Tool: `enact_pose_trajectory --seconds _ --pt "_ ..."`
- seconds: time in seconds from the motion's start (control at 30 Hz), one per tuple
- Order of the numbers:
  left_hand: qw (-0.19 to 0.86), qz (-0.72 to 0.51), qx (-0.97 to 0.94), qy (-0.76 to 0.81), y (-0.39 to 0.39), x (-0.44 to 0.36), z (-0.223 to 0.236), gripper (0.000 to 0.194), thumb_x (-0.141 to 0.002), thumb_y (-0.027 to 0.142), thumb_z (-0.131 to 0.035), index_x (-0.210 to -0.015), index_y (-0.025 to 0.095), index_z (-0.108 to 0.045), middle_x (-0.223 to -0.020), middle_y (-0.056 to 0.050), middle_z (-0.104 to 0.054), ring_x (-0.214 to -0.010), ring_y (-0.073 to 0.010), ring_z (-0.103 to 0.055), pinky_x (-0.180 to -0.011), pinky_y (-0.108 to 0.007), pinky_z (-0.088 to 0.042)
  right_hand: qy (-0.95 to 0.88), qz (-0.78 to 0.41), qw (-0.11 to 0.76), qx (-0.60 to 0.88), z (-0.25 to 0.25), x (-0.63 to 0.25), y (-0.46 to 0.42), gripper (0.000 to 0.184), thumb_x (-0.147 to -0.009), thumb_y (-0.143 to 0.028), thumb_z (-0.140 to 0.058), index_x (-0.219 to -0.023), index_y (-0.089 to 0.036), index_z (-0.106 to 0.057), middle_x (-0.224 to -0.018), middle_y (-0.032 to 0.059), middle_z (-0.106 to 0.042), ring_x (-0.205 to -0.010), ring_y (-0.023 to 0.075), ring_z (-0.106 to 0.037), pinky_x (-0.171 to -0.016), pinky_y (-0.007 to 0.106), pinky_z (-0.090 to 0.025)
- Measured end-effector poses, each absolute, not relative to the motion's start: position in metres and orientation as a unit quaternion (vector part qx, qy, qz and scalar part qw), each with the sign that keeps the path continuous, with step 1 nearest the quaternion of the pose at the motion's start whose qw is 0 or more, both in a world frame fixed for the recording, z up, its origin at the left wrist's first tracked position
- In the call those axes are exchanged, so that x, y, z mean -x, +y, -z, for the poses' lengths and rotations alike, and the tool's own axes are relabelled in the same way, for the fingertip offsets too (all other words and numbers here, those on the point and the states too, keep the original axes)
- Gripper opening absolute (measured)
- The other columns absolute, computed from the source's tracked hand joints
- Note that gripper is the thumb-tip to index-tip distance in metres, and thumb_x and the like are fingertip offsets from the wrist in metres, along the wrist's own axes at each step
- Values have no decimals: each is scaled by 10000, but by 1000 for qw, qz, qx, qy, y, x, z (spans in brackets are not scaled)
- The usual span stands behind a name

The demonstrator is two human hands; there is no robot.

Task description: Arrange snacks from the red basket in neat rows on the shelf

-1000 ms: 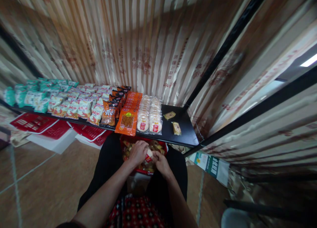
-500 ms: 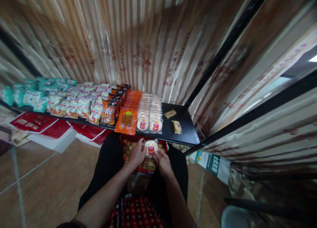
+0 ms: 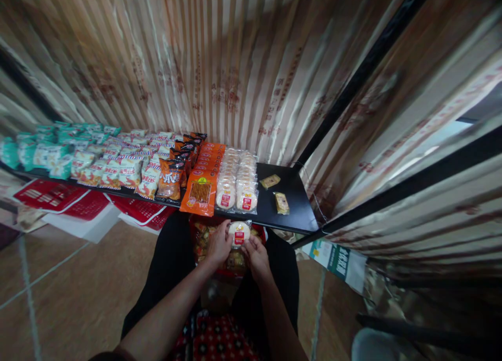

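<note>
Between both hands I hold a packet of round white rice crackers (image 3: 239, 234) with a red label, in clear wrapping. My left hand (image 3: 219, 244) grips its left edge, and my right hand (image 3: 257, 254) pinches its lower right side. Beneath them, between my knees, a red basket (image 3: 235, 272) contains several wrapped snacks, partly hidden by the hands. Just beyond, two rows of matching rice cracker packets (image 3: 236, 180) stand on the black shelf (image 3: 296, 193). To their left lies a row of flat orange snack bags (image 3: 201, 180). Two small yellowish packets (image 3: 281, 203) lie on the shelf's right part.
Farther left on the shelf are orange-black bags (image 3: 171, 178), white bags (image 3: 129, 170) and teal bags (image 3: 50, 154). Red baskets (image 3: 92, 205) sit below the shelf. Black frame posts (image 3: 353, 94) and a striped curtain (image 3: 219, 63) enclose the back and right.
The view has shifted very slightly. Both hands keep their hold on the rice cracker packet, almost unmoved, and the shelf goods stay in place.
</note>
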State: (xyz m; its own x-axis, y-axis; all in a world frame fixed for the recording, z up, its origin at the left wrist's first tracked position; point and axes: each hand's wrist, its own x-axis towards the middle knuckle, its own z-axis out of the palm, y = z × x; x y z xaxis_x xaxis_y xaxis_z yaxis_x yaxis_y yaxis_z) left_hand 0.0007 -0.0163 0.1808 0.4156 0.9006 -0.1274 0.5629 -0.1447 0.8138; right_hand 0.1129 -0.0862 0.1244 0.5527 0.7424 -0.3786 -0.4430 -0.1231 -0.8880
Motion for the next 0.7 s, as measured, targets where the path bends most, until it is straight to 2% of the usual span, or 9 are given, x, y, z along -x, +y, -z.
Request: enact_pose_trajectory --seconds 0.2,0.33,0.43,0.53,0.7 --pt "423 -231 -721 499 -13 -5 -179 430 -785 129 -492 -1214 159 -499 -1136 -88 -623 -1011 -170 -588 -921 -313 -442 -162 -430 638 618 -123 -116 -82 482 -571 -517 -717 -919 -197 -624 -904 57 -708 -775 200 -656 -650 295 -515" --pt "405 -241 -726 502 -10 -6 -182 388 -803 159 -490 -1190 148 -517 -1122 -92 -626 -1043 -179 -577 -936 -310 -433 -217 -369 605 671 -122 -121 -79 454 -633 -520 -646 -947 -192 -643 -925 63 -703 -860 214 -652 -772 331 -513" --pt "390 -247 -735 496 -7 -8 -185 368 -813 163 -483 -1178 157 -529 -1133 -85 -612 -1062 -180 -562 -951 -305 -423 -263 -283 543 745 -125 -126 -78 428 -665 -499 -598 -943 -182 -672 -922 81 -688 -864 226 -640 -827 356 -493" --pt "377 -247 -747 489 -3 -12 -190 359 -819 165 -476 -1173 173 -536 -1128 -77 -596 -1048 -176 -561 -944 -301 -427 -302 -236 498 778 -133 -129 -76 445 -691 -482 -566 -991 -172 -676 -910 84 -669 -812 220 -632 -819 355 -485" --pt "369 -260 -753 479 7 -20 -203 369 -827 164 -468 -1191 180 -526 -1160 -79 -572 -1075 -179 -543 -956 -307 -424 -317 -218 477 790 -155 -132 -66 466 -730 -491 -530 -1059 -180 -640 -896 61 -633 -765 195 -607 -771 317 -475"
